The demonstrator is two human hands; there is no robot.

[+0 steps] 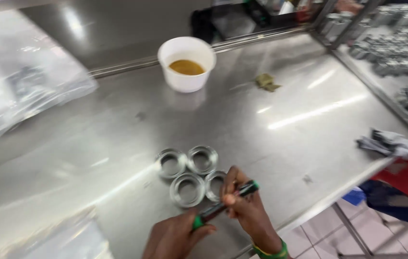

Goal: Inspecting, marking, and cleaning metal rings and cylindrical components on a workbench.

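Two hands share a green-capped marker point(225, 204): the left hand point(175, 237) closes its fingers round the cap end, the right hand point(247, 208) clamps the barrel, just right of four shiny metal rings point(188, 173) clustered on the steel table point(285, 144). Pulling straight along the barrel should keep the tip off the rings. Farther back stand a white cup point(187, 64) of brownish liquid, a clear bag point(17, 76) far left, perhaps a crumpled cloth point(389, 143) right.
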